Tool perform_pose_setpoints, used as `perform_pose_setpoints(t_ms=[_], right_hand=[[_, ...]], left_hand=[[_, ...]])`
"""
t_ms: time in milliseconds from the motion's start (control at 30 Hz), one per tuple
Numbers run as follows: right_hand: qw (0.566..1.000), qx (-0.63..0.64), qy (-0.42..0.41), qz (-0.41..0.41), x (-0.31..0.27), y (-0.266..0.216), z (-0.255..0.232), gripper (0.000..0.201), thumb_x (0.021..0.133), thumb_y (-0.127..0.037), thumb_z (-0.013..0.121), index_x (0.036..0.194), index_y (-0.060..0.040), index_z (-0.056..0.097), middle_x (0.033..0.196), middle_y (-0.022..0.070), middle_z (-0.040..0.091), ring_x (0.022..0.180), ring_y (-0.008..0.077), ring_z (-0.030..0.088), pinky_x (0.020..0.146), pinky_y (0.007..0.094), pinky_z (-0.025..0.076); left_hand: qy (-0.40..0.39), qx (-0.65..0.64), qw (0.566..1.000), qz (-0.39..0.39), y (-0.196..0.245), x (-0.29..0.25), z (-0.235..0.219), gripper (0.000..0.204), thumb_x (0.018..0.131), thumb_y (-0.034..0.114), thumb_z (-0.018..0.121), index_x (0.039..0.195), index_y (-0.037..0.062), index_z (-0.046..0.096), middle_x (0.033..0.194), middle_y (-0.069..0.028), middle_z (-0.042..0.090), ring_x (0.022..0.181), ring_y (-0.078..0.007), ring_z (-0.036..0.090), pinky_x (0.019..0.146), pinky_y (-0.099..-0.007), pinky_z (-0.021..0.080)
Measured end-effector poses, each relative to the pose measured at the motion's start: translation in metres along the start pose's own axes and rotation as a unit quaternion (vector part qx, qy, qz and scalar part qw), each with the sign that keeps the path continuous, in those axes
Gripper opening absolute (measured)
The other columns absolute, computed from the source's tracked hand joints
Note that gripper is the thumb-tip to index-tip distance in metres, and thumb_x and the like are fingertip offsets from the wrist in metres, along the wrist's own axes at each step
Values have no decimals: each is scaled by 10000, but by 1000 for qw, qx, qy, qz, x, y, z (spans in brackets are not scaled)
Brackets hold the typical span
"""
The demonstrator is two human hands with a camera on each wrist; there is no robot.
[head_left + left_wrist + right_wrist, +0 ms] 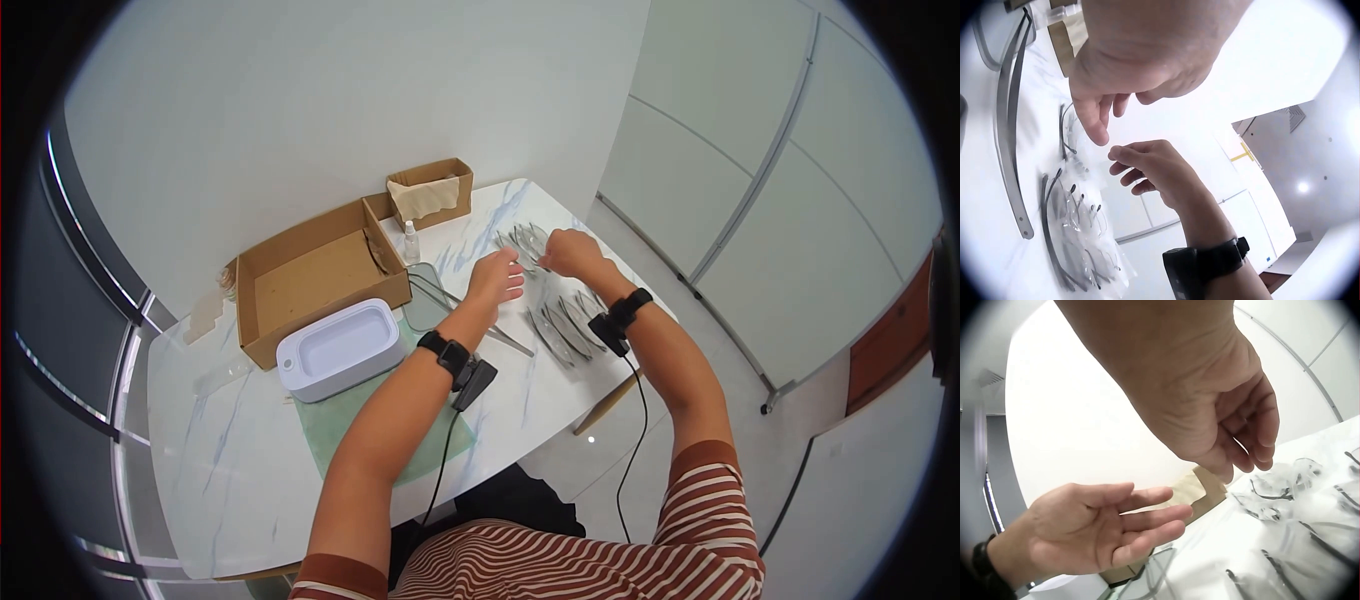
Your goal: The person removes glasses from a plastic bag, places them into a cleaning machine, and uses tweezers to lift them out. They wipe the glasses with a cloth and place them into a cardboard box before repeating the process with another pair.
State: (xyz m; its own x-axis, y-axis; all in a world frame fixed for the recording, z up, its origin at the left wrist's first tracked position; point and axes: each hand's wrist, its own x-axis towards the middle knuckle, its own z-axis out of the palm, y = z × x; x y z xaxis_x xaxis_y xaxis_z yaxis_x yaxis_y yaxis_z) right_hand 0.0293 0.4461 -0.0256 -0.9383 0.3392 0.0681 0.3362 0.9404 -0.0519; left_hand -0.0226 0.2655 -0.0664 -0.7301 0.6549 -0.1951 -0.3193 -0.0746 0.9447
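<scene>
My left hand (pixel 495 279) hovers over the table with its fingers spread and nothing in them. To its right, my right hand (pixel 574 253) hangs above the far group of eyeglasses (pixel 522 242), its fingers loosely bent and the palm bare in the right wrist view. A nearer group of eyeglasses in clear plastic bags (pixel 1085 231) lies below the two hands in the left wrist view. Long metal tweezers (pixel 1009 134) lie on the table, left of the bagged glasses. A gap shows between the two hands in the left wrist view.
On the left stand an open cardboard box (pixel 310 265) and a pale lavender basin-shaped device (pixel 345 350) beside a green mat (pixel 355 425). A smaller box with a cloth (pixel 425 198), a spray bottle (pixel 411 243) and a glass-like grey tray (pixel 428 296) are behind my left arm.
</scene>
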Motion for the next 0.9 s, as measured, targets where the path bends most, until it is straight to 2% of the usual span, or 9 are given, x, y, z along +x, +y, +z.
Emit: perform_pose_setpoints(t_ms=[100, 200, 433, 500, 667, 700, 800, 867, 900], right_hand=[[999, -24, -18, -17, 11, -10, 13, 382, 835, -406, 778, 907, -31, 779, 908, 194, 759, 894, 361, 739, 774, 456, 579], [997, -55, -17, -49, 19, -20, 24, 344, 826, -347, 757, 903, -12, 770, 900, 211, 754, 888, 371, 743, 764, 461, 585], [995, -64, 73, -33, 36, -15, 48, 197, 797, -188, 679, 878, -38, 779, 901, 204, 756, 855, 383, 742, 752, 462, 586], [994, 6, 106, 22, 37, -22, 40, 185, 815, -204, 676, 859, -62, 786, 868, 184, 757, 841, 364, 742, 750, 458, 584], [983, 118, 132, -42, 8, -68, -13, 210, 821, -254, 699, 908, -102, 816, 827, 150, 760, 778, 340, 736, 737, 436, 585], [972, 194, 117, -66, 0, -80, -24, 227, 821, -266, 711, 911, -83, 811, 806, 145, 757, 754, 311, 734, 721, 414, 578], [932, 326, 86, -135, -31, -126, -50, 249, 834, -270, 733, 916, -44, 799, 769, 128, 748, 715, 235, 716, 691, 364, 556], [903, 384, 71, -178, -51, -158, -59, 253, 846, -261, 743, 918, -24, 792, 752, 115, 742, 700, 188, 700, 677, 335, 542], [884, 415, 47, -207, -60, -173, -62, 222, 869, -227, 736, 904, -13, 782, 746, 63, 723, 691, 131, 641, 652, 302, 505]], left_hand=[[20, -29, 999, -21, -11, 15, 1, 513, 1067, 430, 465, 1332, 4, 571, 1329, -191, 626, 1154, -297, 635, 972, -420, 532], [29, 2, 999, -30, -7, 8, -2, 567, 1080, 475, 404, 1341, -1, 567, 1355, -205, 621, 1193, -308, 618, 1012, -431, 509], [10, 14, 1000, -6, 6, -26, -28, 409, 1019, 351, 587, 1262, 22, 604, 1203, -125, 673, 1099, -231, 654, 937, -383, 545], [5, 5, 1000, -2, 10, -42, -38, 379, 1001, 317, 625, 1244, 27, 610, 1187, -112, 672, 1083, -218, 658, 920, -372, 552], [10, -81, 996, 27, 22, -85, -77, 394, 1007, 287, 631, 1290, 19, 574, 1244, -138, 647, 1106, -237, 655, 923, -384, 555], [15, -82, 996, 31, 26, -95, -87, 394, 1007, 287, 631, 1290, 19, 574, 1244, -138, 647, 1106, -237, 655, 923, -384, 555], [50, -137, 985, 91, 43, -131, -116, 410, 1027, 290, 620, 1327, 22, 542, 1282, -151, 627, 1132, -253, 648, 934, -389, 551], [80, -162, 968, 175, 59, -159, -134, 413, 1037, 289, 619, 1343, 27, 527, 1327, -161, 604, 1167, -264, 634, 946, -405, 546], [90, -164, 960, 207, 64, -170, -143, 382, 1038, 285, 625, 1317, 36, 543, 1293, -138, 636, 1136, -234, 654, 929, -393, 560]])
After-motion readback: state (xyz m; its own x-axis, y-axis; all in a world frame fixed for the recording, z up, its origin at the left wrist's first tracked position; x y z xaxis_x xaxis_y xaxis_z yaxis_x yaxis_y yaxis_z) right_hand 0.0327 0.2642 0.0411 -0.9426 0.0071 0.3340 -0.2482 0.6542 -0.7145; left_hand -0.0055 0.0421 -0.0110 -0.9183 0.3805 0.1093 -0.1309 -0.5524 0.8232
